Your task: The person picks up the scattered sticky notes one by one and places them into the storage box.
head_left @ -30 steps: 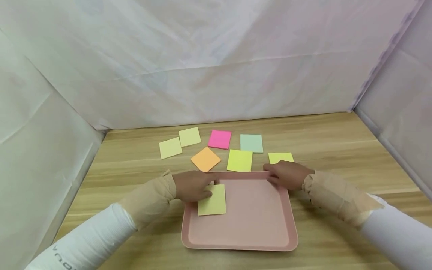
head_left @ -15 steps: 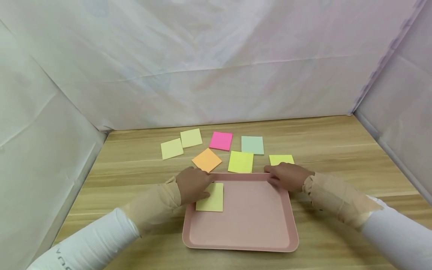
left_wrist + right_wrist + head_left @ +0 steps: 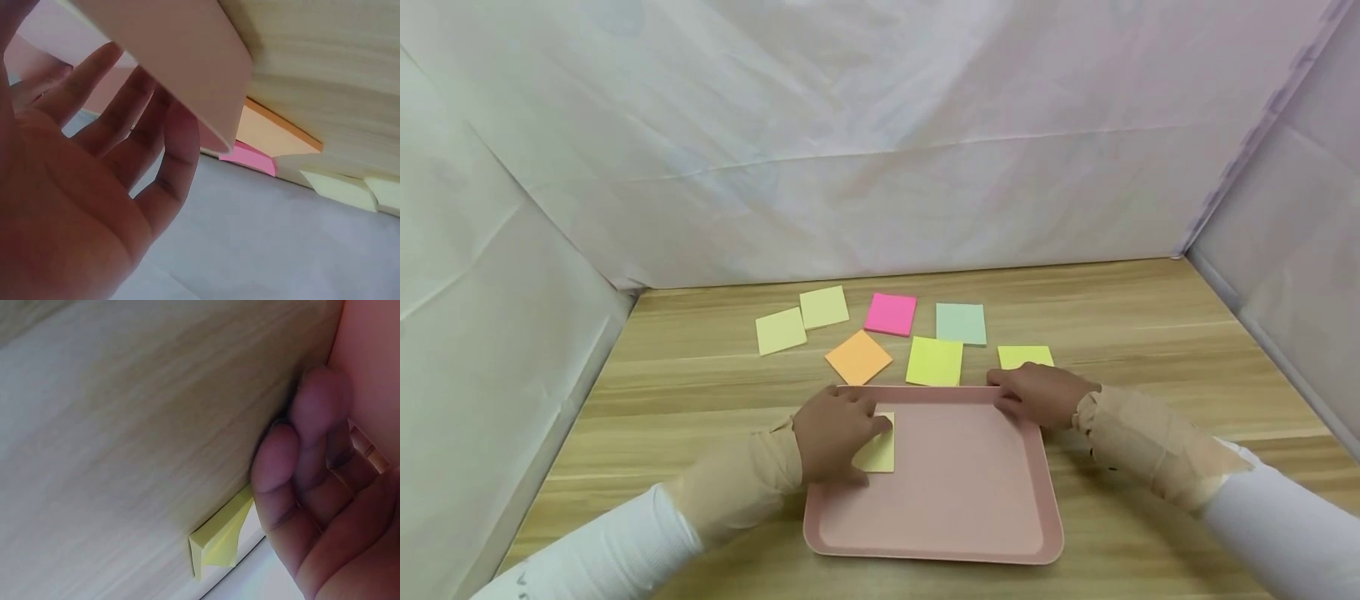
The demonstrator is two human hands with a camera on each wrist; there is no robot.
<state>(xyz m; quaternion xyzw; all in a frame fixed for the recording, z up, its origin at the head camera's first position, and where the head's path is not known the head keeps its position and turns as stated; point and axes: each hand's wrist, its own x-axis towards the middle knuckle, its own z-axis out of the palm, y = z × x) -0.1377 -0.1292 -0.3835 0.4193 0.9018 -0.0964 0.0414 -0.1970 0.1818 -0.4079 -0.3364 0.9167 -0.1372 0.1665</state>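
A pink tray [image 3: 955,492] lies on the table before me. Inside its far left part sits a pale yellow sticky note pad [image 3: 880,454], partly hidden under my left hand [image 3: 837,437]. That hand reaches over the left wall with its fingers loosely spread; in the left wrist view the fingers [image 3: 134,119] bend in over the tray's rim, their tips hidden behind it. At the far right corner my right hand [image 3: 1041,393] grips the tray's edge. Beyond it, a bright yellow sticky note pad [image 3: 1025,356] is partly covered by the hand.
Behind the tray lie an orange pad [image 3: 859,358], a lime pad [image 3: 935,362], a pink pad [image 3: 891,314], a mint pad [image 3: 961,323] and two pale yellow pads, the left one [image 3: 780,331] touching the other [image 3: 824,307]. White cloth [image 3: 895,208] hangs along the table's back edge.
My left hand has pushed the pale yellow pad slightly left and back in the tray, then spread its fingers over it. The right hand keeps its place at the corner.
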